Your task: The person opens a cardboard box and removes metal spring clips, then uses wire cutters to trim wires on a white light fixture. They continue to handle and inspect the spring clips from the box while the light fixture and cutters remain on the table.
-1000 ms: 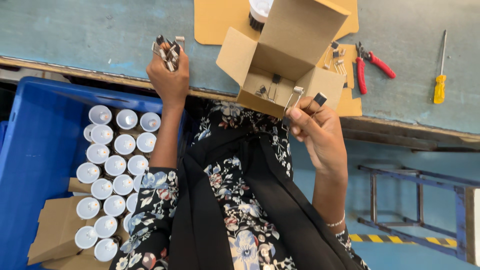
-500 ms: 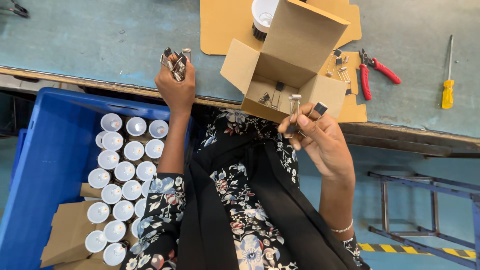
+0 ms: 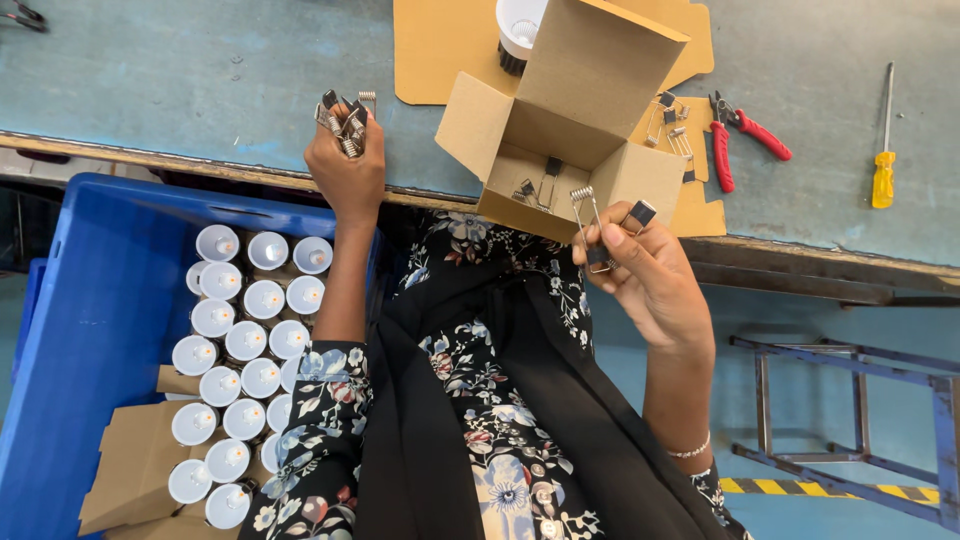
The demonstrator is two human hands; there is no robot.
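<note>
My left hand (image 3: 345,170) is raised over the workbench edge, closed around a bunch of metal spring clips (image 3: 345,118). My right hand (image 3: 645,275) holds one wire spring clip (image 3: 600,220) with a dark tip, just in front of an open cardboard box (image 3: 565,125). More clips lie on the bottom of that box. A white round lamp housing (image 3: 520,25) stands behind the box on a sheet of cardboard.
A blue crate (image 3: 110,330) at lower left holds several white round lamp parts (image 3: 240,340) and cardboard pieces. Red-handled pliers (image 3: 735,135), loose clips (image 3: 670,120) and a yellow screwdriver (image 3: 883,150) lie on the bench at right. A blue metal frame (image 3: 850,410) stands below right.
Both hands hold the same clips as before. The view has shifted slightly, and my right hand has turned its clip a little closer to the box.
</note>
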